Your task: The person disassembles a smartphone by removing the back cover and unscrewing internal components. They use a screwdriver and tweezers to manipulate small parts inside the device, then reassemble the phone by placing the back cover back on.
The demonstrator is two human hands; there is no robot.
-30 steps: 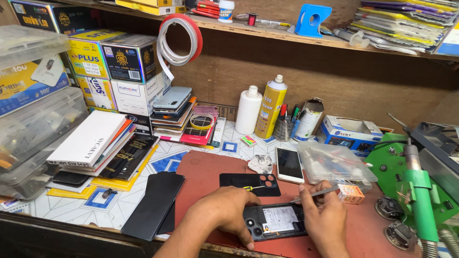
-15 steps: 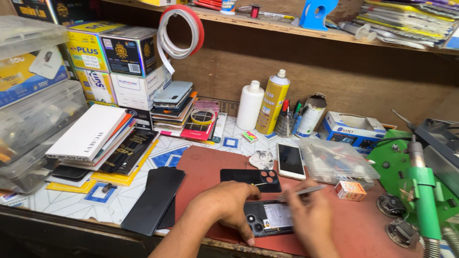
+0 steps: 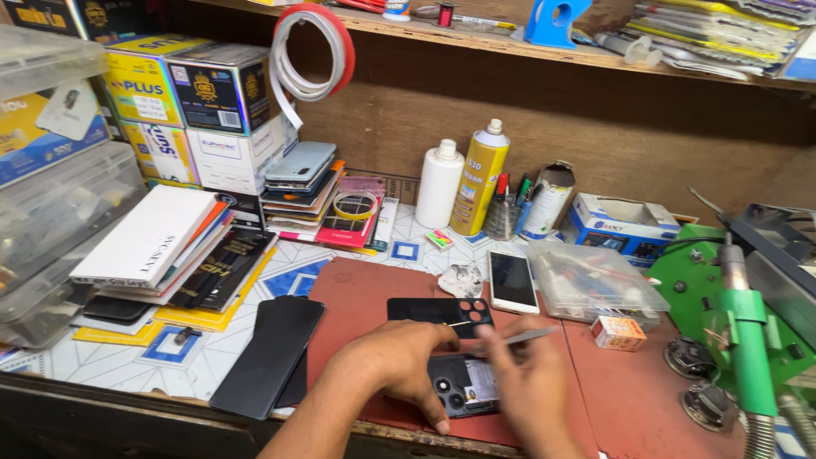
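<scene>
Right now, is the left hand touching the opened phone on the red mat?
Touching. The head view shows the left hand resting on the opened phone, fingers curled over its left edge, no gap visible.

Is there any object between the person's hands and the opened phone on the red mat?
Nothing visible. The left hand rests directly on the opened phone, and the right hand holds tweezers just above it. The black back cover lies beyond it, farther from the person, not between.
</scene>
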